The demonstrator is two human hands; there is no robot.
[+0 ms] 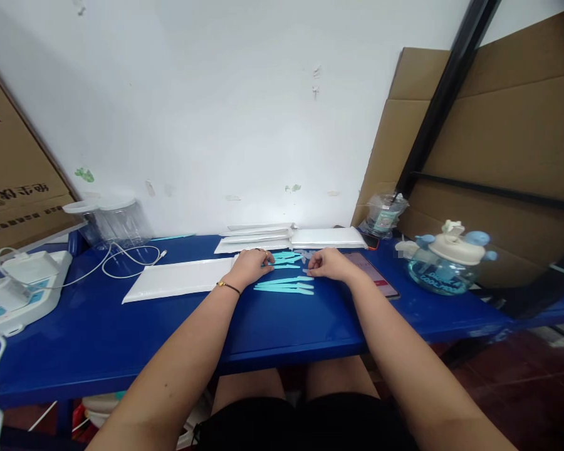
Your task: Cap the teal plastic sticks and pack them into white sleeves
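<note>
Several slim turquoise eyebrow razors (286, 287) lie side by side on the blue table (282, 326), and more are bunched just behind them. My left hand (251, 266) rests at the left ends of the rear bunch, its fingers closed on one eyebrow razor (286, 267). Opposite it, my right hand (329, 264) has thumb and fingertips pinched on a small grey piece, perhaps a blade cover. Similar grey pieces (304, 255) lie loose behind those fingertips. A flat white packet (178, 279) reaches up to my left wrist.
White packets (329, 237) lie by the wall. A phone (378, 279) sits under my right forearm, with a blue-tinted bottle (444, 266) farther right. On the left are clear containers (117, 222), a white cable (131, 266) and a power strip (42, 294).
</note>
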